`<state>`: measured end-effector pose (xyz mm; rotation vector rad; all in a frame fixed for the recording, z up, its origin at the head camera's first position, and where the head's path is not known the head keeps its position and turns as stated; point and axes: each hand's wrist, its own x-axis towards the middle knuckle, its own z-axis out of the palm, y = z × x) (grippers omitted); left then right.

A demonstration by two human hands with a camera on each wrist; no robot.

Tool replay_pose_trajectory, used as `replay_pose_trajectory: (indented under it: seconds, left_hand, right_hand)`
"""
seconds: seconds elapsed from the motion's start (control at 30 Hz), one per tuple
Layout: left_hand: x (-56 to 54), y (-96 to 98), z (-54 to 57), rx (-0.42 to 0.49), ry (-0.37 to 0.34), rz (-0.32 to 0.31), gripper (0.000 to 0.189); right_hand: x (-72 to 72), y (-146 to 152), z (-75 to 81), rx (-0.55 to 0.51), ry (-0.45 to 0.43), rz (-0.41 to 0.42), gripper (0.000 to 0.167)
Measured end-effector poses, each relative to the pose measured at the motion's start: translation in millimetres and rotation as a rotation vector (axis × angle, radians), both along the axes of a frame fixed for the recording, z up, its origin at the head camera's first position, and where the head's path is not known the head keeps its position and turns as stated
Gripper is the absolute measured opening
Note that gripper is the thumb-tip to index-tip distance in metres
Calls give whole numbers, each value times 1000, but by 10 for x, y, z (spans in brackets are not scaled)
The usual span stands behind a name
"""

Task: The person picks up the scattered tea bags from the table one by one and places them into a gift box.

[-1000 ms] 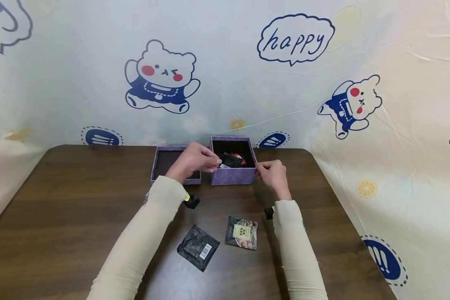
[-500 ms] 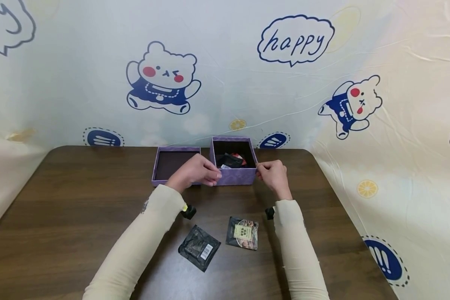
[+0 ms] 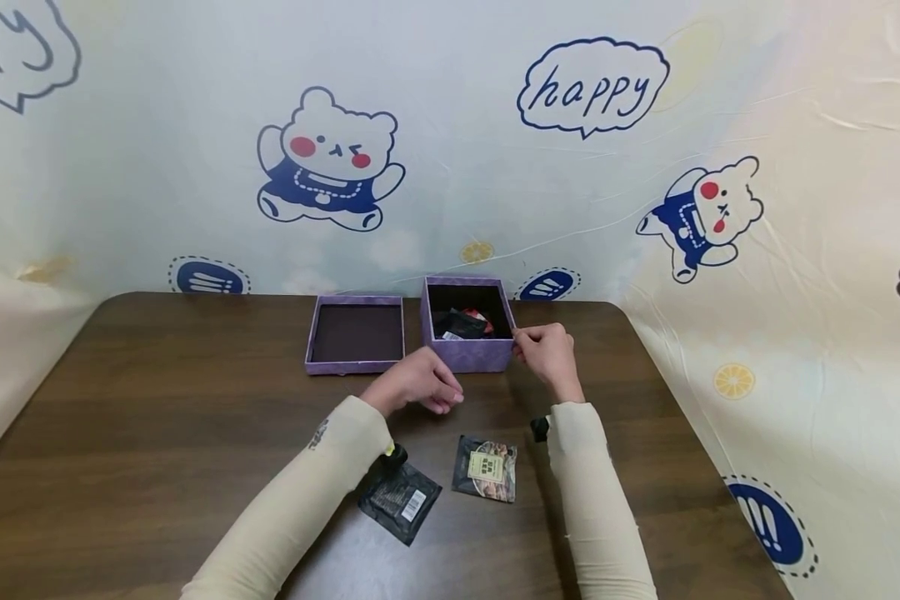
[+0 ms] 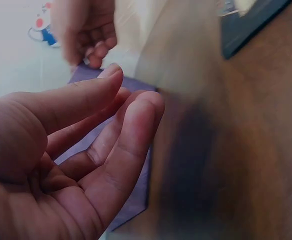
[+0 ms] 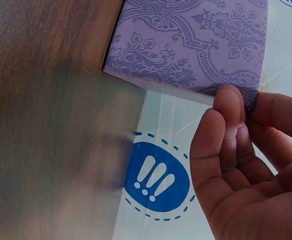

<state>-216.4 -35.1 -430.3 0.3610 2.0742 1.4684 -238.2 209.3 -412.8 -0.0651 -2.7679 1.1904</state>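
Note:
A purple patterned box [image 3: 471,357] stands open-topped at the back of the table, with dark and red packets [image 3: 462,324] inside. My right hand [image 3: 549,357] pinches its front right corner at the rim; the right wrist view shows thumb and fingertips on that purple corner [image 5: 191,45]. Just in front of the box my left hand [image 3: 422,383] hangs over the table, fingers loosely bent. The left wrist view shows nothing between its thumb and fingers [image 4: 136,125]. Nearer lie a black packet [image 3: 401,502] with a barcode label and a packet with a food picture [image 3: 484,468].
A shallow purple lid [image 3: 356,330], dark inside, lies left of the box. The brown wooden table [image 3: 157,433] ends at a cartoon-printed cloth backdrop [image 3: 450,150] behind and to the right.
My left hand has drawn back from the box rim, down and slightly right toward the packets on the table, uncovering the lid. My right hand has kept its grip on the box corner.

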Motion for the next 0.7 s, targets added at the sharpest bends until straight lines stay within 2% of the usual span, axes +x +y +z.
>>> replay_pose_trajectory:
  seconds: [0.13, 0.33, 0.53, 0.7]
  left_hand:
    - [66, 93, -79, -35, 19, -30, 4]
    - [134, 200, -161, -132, 87, -95, 4]
    - [163, 266, -178, -202, 128, -133, 9]
    - [167, 318, -179, -274, 214, -140, 14]
  right_hand:
    - [-7, 5, -14, -5, 1, -1, 26]
    - [7, 1, -13, -10, -7, -10, 26]
    - [8, -7, -6, -17, -15, -9, 25]
    - [2, -11, -7, -11, -4, -10, 26]
